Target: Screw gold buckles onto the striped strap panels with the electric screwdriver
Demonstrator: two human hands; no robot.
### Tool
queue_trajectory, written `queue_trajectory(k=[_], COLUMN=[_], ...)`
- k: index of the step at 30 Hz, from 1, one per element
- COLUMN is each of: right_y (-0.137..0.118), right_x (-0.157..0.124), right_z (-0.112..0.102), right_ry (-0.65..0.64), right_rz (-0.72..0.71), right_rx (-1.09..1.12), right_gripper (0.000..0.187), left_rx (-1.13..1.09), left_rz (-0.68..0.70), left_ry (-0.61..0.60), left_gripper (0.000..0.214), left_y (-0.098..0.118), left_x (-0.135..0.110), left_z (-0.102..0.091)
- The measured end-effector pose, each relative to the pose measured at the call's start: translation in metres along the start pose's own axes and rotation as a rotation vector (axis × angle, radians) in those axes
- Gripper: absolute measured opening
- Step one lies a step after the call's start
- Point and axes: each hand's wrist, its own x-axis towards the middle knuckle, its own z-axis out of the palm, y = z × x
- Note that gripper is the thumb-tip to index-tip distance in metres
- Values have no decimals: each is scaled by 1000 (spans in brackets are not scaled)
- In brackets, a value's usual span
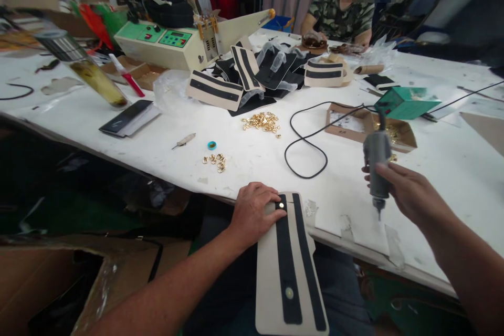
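Observation:
My left hand [258, 210] grips the far end of a beige panel with two black strips [291, 262], which leans from the table edge onto my lap. A gold-coloured round fitting [281, 205] shows by the fingertips, and a pale round spot [289, 293] lies lower on the same strip. In my right hand [405, 186] is a grey electric screwdriver [378, 168], held upright with its bit pointing down above the table, apart from the panel. Its black cord [305, 139] loops over the tabletop.
Gold metal pieces [262, 122] lie in a pile, with several gold rings [219, 161] nearer. A cardboard tray [350, 134] and green box [407, 102] stand right. More panels [216, 92] are heaped behind, beside a cream machine [157, 44]. A person [338, 8] sits across the table.

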Motion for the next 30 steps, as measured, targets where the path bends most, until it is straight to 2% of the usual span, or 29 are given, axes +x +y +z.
queue_trajectory(k=[2,6,9,12,15,23,30], right_y=[-31,-89,-110,-115,-113,-103,-95], right_x=[-14,-47,-66,-76,-79,-77,-74], right_z=[19,80,125,153,164,176,181], right_ry=[-24,-102,-109,-106,-115,-96,-97], right_rz=[40,-1,-73,-176,-231,-315,-341], right_rx=[377,706,882,895,854,627,642], right_gripper=[40,33,22,35,33,37,35], left_rx=[9,16,21,23,16,-5,-21], left_rz=[4,15,22,19,19,20,39], left_ry=[-3,-7,-6,-14,-16,-17,-17], left_gripper=[26,25,25,26,27,26,27], left_y=[-1,-2,-3,-3,-4,-6,-7], left_x=[0,0,0,-1,-1,-2,-2], left_z=[1,3,4,4,4,5,5])
